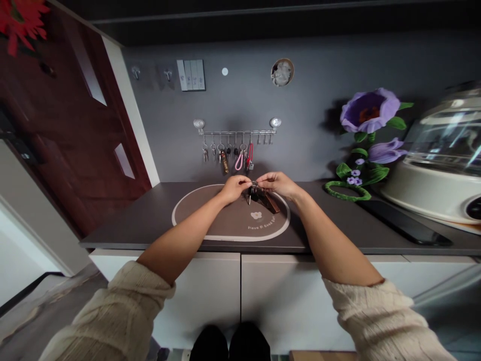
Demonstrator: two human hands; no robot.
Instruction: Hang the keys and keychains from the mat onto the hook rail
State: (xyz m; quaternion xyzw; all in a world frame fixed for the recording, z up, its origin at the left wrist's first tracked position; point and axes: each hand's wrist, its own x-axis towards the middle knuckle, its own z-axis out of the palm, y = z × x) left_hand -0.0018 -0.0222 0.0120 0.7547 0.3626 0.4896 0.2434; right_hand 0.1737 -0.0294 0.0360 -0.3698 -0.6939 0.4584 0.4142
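Note:
My left hand (237, 187) and my right hand (277, 183) meet over the brown oval mat (218, 215), thumbs and fingers pinched. Between them they grip a key ring (254, 184) from both sides. Keys (252, 193) with a dark fob dangle below the ring, above the mat. A brown strap-like tag (271, 202) hangs from it under my right hand. On the wall behind, a clear hook rail (240, 133) carries several key sets, among them a pink loop (239, 160) and a red strap (250, 154). The ring's fine details are too small to make out.
On the right of the counter (131, 220) stand a purple knitted flower (370, 113) with a green base, a dark phone-like slab (406, 220) and a large white appliance (436, 175) with a clear top. A dark red door (93, 150) is at the left. White cabinets (278, 296) lie below.

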